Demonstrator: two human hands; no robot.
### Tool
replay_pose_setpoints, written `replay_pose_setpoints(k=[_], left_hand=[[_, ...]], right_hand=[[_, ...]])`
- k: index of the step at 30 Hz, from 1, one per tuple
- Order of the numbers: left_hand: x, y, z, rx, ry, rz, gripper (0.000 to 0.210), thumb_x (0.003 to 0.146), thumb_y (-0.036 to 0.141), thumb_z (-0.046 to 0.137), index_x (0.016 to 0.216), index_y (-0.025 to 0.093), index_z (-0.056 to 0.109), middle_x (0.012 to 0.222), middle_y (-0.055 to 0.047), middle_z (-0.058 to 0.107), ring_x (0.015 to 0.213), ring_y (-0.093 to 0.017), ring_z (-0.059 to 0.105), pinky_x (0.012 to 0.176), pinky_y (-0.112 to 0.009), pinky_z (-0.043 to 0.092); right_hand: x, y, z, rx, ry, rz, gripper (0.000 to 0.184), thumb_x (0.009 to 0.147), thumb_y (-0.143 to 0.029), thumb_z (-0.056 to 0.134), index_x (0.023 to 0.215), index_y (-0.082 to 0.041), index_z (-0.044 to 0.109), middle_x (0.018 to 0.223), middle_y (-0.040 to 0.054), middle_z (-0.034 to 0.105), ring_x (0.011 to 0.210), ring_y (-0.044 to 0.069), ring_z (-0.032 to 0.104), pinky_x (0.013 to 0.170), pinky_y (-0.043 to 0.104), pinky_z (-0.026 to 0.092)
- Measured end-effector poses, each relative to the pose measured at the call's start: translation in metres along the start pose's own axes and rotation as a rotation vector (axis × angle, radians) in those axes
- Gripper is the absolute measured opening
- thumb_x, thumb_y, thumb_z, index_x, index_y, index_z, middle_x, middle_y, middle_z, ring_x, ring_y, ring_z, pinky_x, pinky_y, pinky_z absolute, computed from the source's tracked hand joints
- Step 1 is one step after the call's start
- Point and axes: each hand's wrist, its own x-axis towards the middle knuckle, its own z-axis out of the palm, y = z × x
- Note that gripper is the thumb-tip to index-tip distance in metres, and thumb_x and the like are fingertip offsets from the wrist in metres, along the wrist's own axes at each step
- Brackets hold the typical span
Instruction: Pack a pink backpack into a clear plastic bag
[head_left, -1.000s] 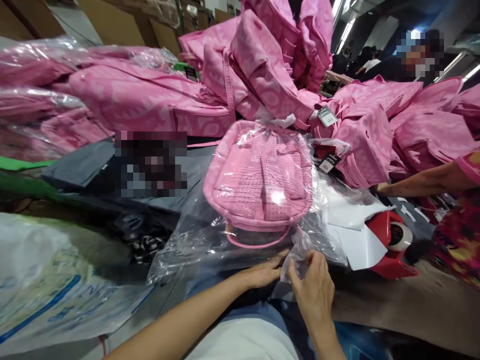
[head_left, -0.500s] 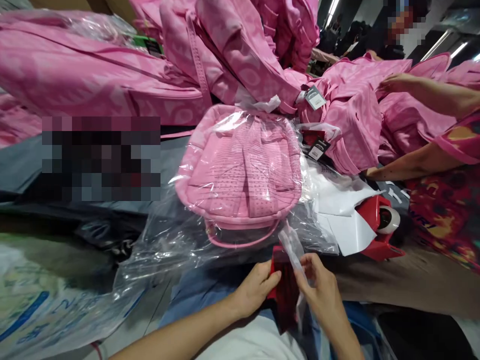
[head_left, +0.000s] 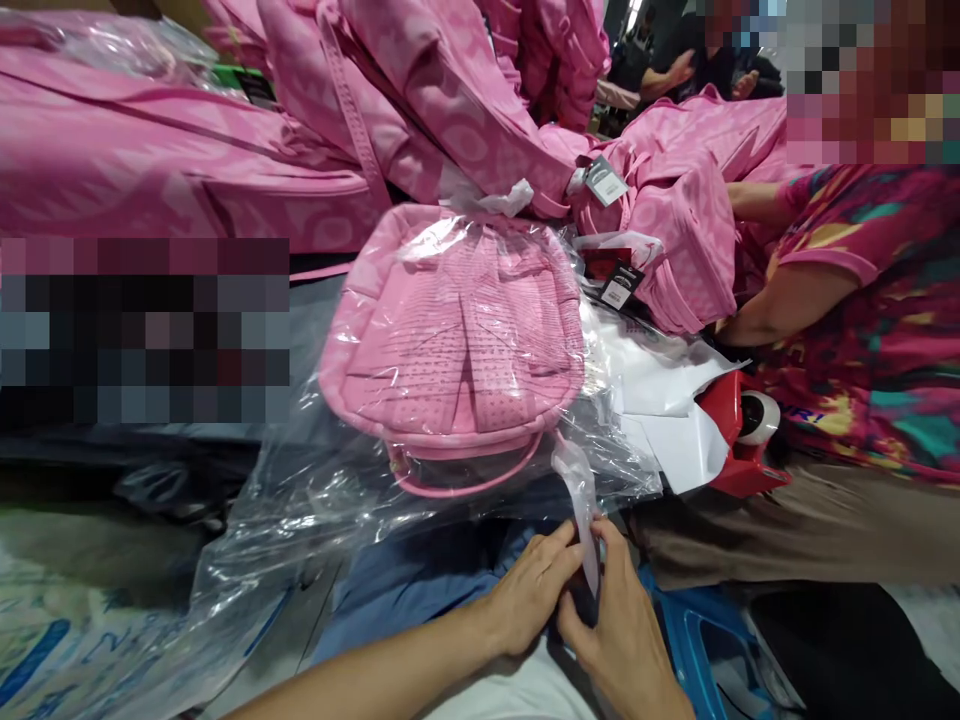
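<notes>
A pink backpack [head_left: 457,340] lies back side up inside a clear plastic bag [head_left: 300,510], its straps facing me and its handle loop towards me. A narrow, whitish translucent plastic sleeve [head_left: 576,480] runs from the backpack's near right corner down to my hands. My left hand [head_left: 532,590] is closed, fingertips pressed against the sleeve's left side. My right hand [head_left: 611,620] pinches the sleeve's lower part from the right. The hands almost touch in front of my lap. Whatever lies under the fingers is hidden.
Pink bags [head_left: 450,100] are heaped behind the backpack, some with dark hang tags [head_left: 621,287]. To the right are white papers [head_left: 667,400] and a red tape dispenser [head_left: 731,430]. A co-worker in a colourful shirt [head_left: 862,330] reaches into the bags. A blue stool [head_left: 697,640] stands below.
My hands have come closer together around the sleeve. The red piece held by my left hand is now out of sight. The view has shifted slightly right, and the co-worker leans further in.
</notes>
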Motion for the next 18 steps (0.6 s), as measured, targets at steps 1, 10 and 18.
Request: replay_pose_setpoints(k=[1, 10, 18], left_hand=[[0.000, -0.005, 0.000, 0.059, -0.031, 0.026, 0.028, 0.098, 0.021, 0.038, 0.115, 0.018, 0.061, 0.137, -0.014, 0.062, 0.103, -0.021, 0.065, 0.091, -0.033, 0.052], [0.023, 0.010, -0.039, 0.868, 0.262, 0.663, 0.026, 0.102, 0.010, 0.043, 0.118, 0.011, 0.064, 0.109, -0.011, 0.072, 0.106, -0.021, 0.066, 0.098, -0.035, 0.052], [0.060, 0.010, -0.045, 0.946, -0.115, 0.866, 0.019, 0.098, 0.010, 0.050, 0.099, 0.002, 0.067, 0.077, -0.013, 0.072, 0.070, -0.021, 0.069, 0.084, -0.040, 0.057]], right_hand=[[0.000, 0.005, 0.004, -0.033, 0.029, -0.016, 0.057, 0.093, -0.025, 0.050, 0.147, -0.017, 0.035, 0.136, 0.0173, 0.061, 0.120, 0.027, 0.066, 0.091, 0.038, 0.063], [0.000, 0.014, 0.013, -0.382, 0.232, -0.231, 0.047, 0.088, -0.001, 0.033, 0.128, -0.012, 0.056, 0.107, 0.0158, 0.075, 0.082, 0.023, 0.077, 0.058, 0.027, 0.063], [-0.028, 0.014, -0.020, -0.070, 0.175, -0.205, 0.034, 0.098, -0.027, 0.051, 0.128, -0.015, 0.061, 0.113, 0.0124, 0.075, 0.091, 0.023, 0.076, 0.070, 0.026, 0.064]])
